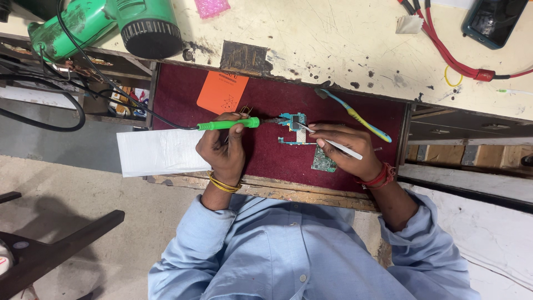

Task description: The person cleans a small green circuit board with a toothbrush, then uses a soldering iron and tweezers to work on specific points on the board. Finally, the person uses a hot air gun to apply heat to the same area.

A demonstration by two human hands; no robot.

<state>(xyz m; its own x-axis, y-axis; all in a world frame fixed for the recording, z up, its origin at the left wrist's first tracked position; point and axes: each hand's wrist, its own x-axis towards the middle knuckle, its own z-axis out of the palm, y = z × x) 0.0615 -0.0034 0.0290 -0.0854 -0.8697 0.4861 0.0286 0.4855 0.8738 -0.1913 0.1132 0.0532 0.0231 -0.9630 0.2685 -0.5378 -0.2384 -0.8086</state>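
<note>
- Head view: the left hand is curled shut around the green handle of a soldering iron, fingers wrapped over it, the metal tip pointing right and touching or just short of the circuit board; I cannot tell which
- A black cord runs from the iron's handle up and left across the counter
- The right hand is closed in a pinch on slim silvery tweezers, whose points rest at the board's right side
- The circuit board is small, teal-green with a metal shield, lying flat on the dark red felt mat between the two hands
- A second, duller green board piece lies just beside the right hand, partly under it
- Thin yellow bangles ring the left wrist; red thread bands ring the right
- An orange card, flat and smooth, lies on the mat above the left hand
- A toothbrush with a blue and yellow handle lies slantwise on the mat, near the right hand
- A green hot-air gun with a black ribbed nozzle sits on the worn, paint-chipped cream counter at upper left
- Red cables and a dark phone lie at upper right
- A white paper sheet hangs off the mat's left edge
</note>
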